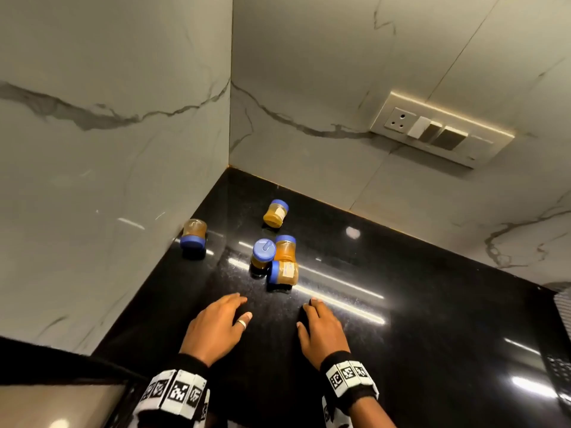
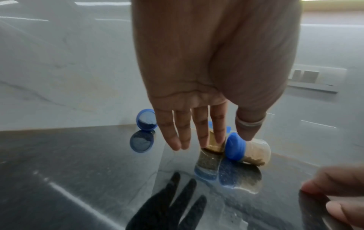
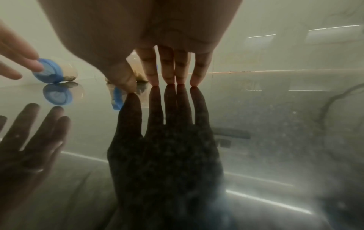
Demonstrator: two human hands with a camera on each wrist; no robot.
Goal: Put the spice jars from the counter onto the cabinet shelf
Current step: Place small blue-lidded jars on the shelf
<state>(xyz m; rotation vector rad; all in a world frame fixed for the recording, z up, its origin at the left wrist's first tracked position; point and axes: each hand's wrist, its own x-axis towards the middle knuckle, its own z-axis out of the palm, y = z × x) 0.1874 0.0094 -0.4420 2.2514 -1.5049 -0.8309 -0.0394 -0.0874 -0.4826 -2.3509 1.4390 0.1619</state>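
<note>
Several small spice jars with blue lids and yellow-brown contents lie on the black counter [image 1: 401, 304]. One jar [image 1: 193, 236] sits against the left wall, and another [image 1: 276, 213] lies further back. A cluster of three is in the middle: an upright jar [image 1: 263, 253], one behind it [image 1: 285, 248] and one on its side [image 1: 282, 273]. My left hand [image 1: 244, 307] hovers palm down just short of the cluster, fingers straight and holding nothing [image 2: 212, 140]. My right hand [image 1: 307, 313] rests its straight fingertips [image 3: 173, 82] on the counter, holding nothing. No cabinet shelf is in view.
Marble walls meet in a corner [image 1: 230, 118] behind the jars. A switch and socket plate [image 1: 438, 129] is on the right wall. The counter's left front edge meets a dark ledge [image 1: 46, 356]. A dark perforated object [image 1: 559, 366] sits at the far right.
</note>
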